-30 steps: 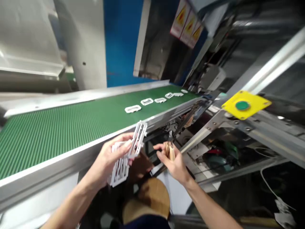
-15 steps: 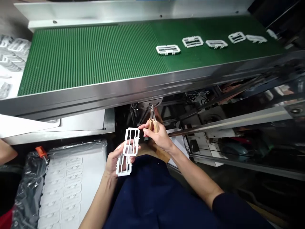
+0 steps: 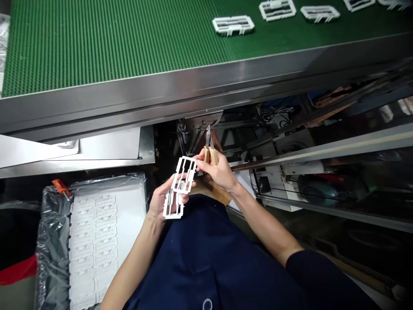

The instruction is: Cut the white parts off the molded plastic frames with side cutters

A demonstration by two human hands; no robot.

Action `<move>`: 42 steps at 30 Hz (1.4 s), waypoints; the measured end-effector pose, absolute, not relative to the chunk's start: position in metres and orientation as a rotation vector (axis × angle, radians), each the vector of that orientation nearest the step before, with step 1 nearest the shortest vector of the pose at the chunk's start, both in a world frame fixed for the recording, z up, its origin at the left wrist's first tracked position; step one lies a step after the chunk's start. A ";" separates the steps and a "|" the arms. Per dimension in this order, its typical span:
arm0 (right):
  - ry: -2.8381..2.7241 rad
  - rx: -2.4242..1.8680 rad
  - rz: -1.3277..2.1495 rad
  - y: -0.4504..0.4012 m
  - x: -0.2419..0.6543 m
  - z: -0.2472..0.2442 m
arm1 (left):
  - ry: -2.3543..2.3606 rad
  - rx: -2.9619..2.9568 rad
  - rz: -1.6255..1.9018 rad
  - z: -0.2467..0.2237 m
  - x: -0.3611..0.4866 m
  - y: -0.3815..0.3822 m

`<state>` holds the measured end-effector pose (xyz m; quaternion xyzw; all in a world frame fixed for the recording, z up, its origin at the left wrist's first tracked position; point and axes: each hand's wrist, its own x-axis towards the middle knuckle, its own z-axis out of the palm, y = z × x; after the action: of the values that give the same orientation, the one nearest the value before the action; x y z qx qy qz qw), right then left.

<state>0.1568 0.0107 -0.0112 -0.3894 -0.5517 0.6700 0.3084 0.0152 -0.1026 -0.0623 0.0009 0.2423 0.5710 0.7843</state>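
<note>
My left hand [image 3: 160, 199] grips two white plastic frames, one overlapping the other. The upper plastic frame [image 3: 184, 174] is tilted, and the lower plastic frame [image 3: 173, 204] hangs below it, partly covered. In my right hand [image 3: 222, 173] is a pair of nippers [image 3: 209, 148] with tan handles, jaws pointing up and away from me. The right thumb and fingertip meet the upper frame's top right corner. Both hands are close together in front of my dark blue clothing, below the conveyor's edge.
A green conveyor belt [image 3: 112, 38] with a metal side rail [image 3: 180, 84] runs across the top, carrying several white frames [image 3: 233, 25]. At lower left a plastic-lined box [image 3: 130, 215] holds rows of white frames beside an orange-handled tool [image 3: 61, 187]. Metal bars [image 3: 322, 153] and machinery stand at right.
The view has tipped down, so the conveyor sits higher. My hands have come together, and my right fingertips now touch the upper frame, which leans more to the right.
</note>
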 end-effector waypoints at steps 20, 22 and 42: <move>-1.572 -1.088 1.746 0.007 0.160 -0.020 | 0.504 -0.024 1.181 -0.058 0.020 -0.103; -1.548 -1.053 1.752 0.006 0.159 -0.019 | 0.494 -0.033 1.168 -0.057 0.016 -0.102; -2.082 -0.499 0.574 -0.060 0.163 -0.064 | 0.908 -0.191 1.394 -0.052 0.007 -0.100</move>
<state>0.1633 -0.0602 -0.0638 -0.2016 -0.8405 0.2316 0.4463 0.0069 -0.0998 -0.0524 -0.0848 0.4026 0.6185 0.6694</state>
